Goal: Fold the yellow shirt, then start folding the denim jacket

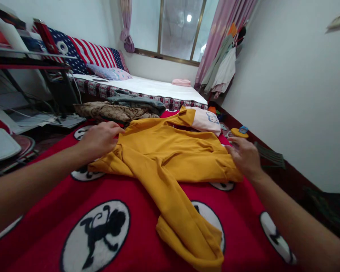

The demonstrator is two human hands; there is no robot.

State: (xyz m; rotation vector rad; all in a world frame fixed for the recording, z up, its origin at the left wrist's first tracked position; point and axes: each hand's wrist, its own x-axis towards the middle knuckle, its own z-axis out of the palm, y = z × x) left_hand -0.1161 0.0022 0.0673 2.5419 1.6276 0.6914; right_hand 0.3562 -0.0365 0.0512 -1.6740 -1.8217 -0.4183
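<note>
A mustard-yellow long-sleeved top (170,151) lies spread sideways over the red blanket (147,226) with white ovals and black monkey figures. One sleeve runs down toward me, its end bent back near the bottom of the view. My left hand (100,139) pinches the top's edge at its left end. At the opposite end, my right hand (245,156) has its fingers closed on the edge of the same top. The fabric between my hands lies mostly flat with some creases. The fingertips of both hands are partly hidden by cloth or by the hand itself.
Behind the top lie a brown patterned garment (116,112), folded jeans (136,100) and a pale pink printed cloth (205,120). A white-covered bed (150,87) stands below the window. At left is a cluttered desk (25,62); clothes (222,68) hang at right.
</note>
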